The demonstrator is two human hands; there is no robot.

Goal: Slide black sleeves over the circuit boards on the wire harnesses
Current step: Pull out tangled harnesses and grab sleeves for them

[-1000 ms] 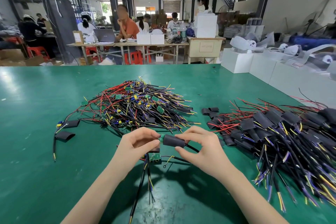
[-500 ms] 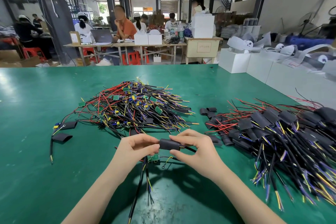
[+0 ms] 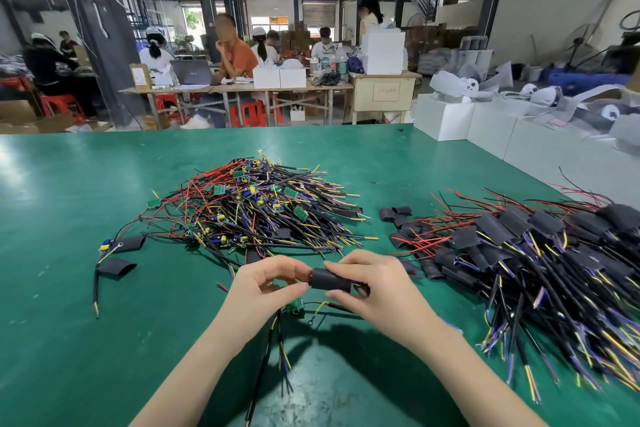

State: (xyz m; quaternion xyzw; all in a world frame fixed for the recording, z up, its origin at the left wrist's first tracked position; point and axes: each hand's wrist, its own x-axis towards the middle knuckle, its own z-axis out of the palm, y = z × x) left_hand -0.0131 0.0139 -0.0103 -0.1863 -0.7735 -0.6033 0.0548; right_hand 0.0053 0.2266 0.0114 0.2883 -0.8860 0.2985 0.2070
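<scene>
No text can be read anywhere in the view. A pale label (image 3: 385, 92) on the front of the cream cabinet (image 3: 363, 97) across the aisle carries a line of small characters, too faint to make out. The laptop lid (image 3: 192, 72) on the far worktable bears a small logo, and a white sticker sits on the brown package (image 3: 140, 76) standing beside it, but both are too blurred to read.

Bright, even light from overhead; pale glare washes the green tabletop (image 3: 52, 184) at far left. Soft arm shadows fall near the bottom edge. Wide-angle bend curves the edges, and the wire pile (image 3: 554, 288) at right smears with blur.
</scene>
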